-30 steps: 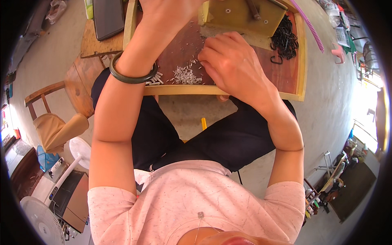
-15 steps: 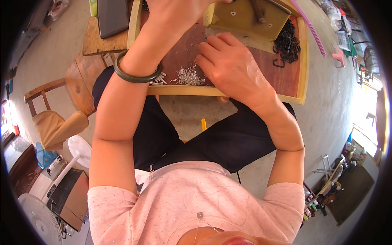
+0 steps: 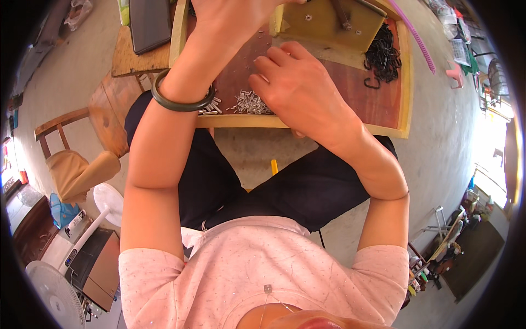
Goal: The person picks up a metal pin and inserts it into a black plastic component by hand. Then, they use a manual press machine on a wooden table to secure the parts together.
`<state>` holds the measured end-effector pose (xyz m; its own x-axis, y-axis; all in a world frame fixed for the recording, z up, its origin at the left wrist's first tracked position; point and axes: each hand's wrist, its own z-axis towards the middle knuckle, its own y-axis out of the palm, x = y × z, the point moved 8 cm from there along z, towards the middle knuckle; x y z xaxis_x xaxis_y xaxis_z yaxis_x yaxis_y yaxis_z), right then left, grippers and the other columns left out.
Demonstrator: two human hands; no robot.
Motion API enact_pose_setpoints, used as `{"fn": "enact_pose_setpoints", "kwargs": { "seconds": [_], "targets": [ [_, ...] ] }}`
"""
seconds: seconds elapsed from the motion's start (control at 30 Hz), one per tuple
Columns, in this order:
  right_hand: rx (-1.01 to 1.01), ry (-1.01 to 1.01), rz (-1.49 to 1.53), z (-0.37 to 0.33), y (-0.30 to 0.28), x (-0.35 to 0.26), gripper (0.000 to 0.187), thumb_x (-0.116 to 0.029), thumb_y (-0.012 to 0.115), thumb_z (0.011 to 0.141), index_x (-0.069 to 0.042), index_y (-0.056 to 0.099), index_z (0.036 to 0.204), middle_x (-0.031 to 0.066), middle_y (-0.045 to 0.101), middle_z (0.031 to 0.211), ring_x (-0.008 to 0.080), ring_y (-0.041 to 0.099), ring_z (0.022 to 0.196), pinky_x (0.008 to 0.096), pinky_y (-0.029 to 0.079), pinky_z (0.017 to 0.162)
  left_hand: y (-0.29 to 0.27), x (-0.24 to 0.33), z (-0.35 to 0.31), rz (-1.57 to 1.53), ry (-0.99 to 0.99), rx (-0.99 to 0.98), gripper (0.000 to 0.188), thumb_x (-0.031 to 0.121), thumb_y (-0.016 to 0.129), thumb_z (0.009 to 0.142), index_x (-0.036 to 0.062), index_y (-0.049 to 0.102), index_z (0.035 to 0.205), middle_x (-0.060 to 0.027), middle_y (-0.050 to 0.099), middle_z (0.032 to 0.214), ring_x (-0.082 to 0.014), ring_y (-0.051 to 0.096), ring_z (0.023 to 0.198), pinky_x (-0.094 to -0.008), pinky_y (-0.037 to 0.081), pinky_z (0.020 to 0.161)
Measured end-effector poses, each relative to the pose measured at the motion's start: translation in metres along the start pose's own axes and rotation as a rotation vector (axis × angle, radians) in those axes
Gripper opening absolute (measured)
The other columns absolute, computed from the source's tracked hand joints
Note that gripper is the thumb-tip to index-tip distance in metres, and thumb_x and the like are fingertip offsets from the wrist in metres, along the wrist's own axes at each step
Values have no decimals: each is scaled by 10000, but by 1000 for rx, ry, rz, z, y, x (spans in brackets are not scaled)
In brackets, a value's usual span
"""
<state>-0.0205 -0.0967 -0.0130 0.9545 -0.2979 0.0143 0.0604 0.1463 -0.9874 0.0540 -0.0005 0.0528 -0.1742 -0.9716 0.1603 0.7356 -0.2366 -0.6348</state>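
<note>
My left hand (image 3: 235, 15) reaches to the top edge of the picture, over the far left part of a wooden-rimmed tray (image 3: 246, 121). Its fingers mostly run out of the picture, so their grip is hidden. A dark bangle (image 3: 181, 106) circles that wrist. Over the tray's middle, my right hand (image 3: 301, 90) has its fingers curled in, and what they may pinch is out of sight. Just left of it lies a heap of small silvery metal pins (image 3: 249, 103). More short metal pieces (image 3: 211, 107) lie beside them, partly behind my left wrist.
A yellowish block with screws (image 3: 334, 24) stands at the tray's far side. Black hook-shaped pieces (image 3: 382, 57) pile up at the right. A purple coiled cord (image 3: 417, 41) hangs past the right rim. A dark flat device (image 3: 150, 24) rests on a wooden stool (image 3: 129, 63) at left.
My right hand has shifted a little left and away from me, toward the metal pins, with its fingers still curled. My left hand has drawn slightly left.
</note>
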Motion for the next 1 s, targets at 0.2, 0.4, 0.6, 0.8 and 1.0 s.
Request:
{"fn": "enact_pose_setpoints", "kwargs": {
  "seconds": [0.2, 0.4, 0.6, 0.8, 1.0],
  "targets": [
    [119, -18, 42, -4, -6, 11, 51, -112, 674, 707, -96, 682, 755, 34, 624, 802, 212, 635, 860, 334, 495, 862, 1, -2, -1, 8, -5, -9, 692, 389, 927, 630, -10, 641, 1117, -132, 667, 1051, -315, 602, 1053, -414, 400, 983],
    [132, -7, 114, -11, -11, 17, 49, -114, 670, 718, -85, 679, 757, 30, 630, 841, 218, 630, 866, 334, 491, 867, -1, -4, -2, -29, -32, -33, 624, 377, 929, 635, 6, 626, 1035, -137, 659, 1044, -314, 602, 1047, -416, 403, 970],
    [182, -53, 74, -8, -9, 10, 51, -125, 668, 699, -86, 665, 732, 35, 619, 809, 211, 622, 851, 331, 489, 828, 0, -2, -1, -45, -29, -25, 585, 359, 933, 631, 24, 617, 991, -131, 650, 1017, -317, 600, 1033, -422, 405, 960],
    [121, -52, -20, 1, -8, 0, 57, -126, 665, 677, -98, 651, 725, 39, 596, 734, 208, 619, 804, 335, 479, 771, 1, 1, 1, -32, -6, -1, 592, 364, 933, 629, 24, 619, 999, -129, 655, 1034, -315, 598, 1034, -416, 400, 974],
    [407, 218, 456, -10, -67, 77, 154, -47, 720, 845, -53, 682, 994, 54, 707, 910, 182, 661, 838, 311, 526, 752, 3, 0, 3, -20, -81, -68, 606, 386, 928, 631, 28, 613, 1005, -126, 660, 1044, -292, 593, 1034, -406, 389, 992]
  ]
}}
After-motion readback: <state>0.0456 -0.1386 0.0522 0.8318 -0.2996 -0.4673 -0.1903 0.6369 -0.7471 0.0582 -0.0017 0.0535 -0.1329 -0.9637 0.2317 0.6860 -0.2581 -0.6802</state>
